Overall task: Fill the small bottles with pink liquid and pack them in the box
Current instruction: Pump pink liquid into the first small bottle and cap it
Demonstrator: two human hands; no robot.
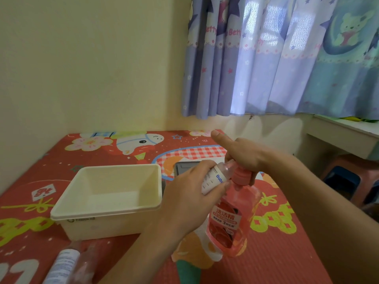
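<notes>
Two hands work: left hand (pixel 190 193) grips small bottle (pixel 216 177), right hand (pixel 246 154) grips pump bottle (pixel 231 218) beside box (pixel 106 210).

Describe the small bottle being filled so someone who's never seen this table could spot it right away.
Start at the cream box on the red patterned table; just right of it stands a big pink pump bottle. The small bottle is tilted against its pump, held in the left hand. Unlike the bottles lying at the near edge, it is lifted and reads "Baby".
</notes>
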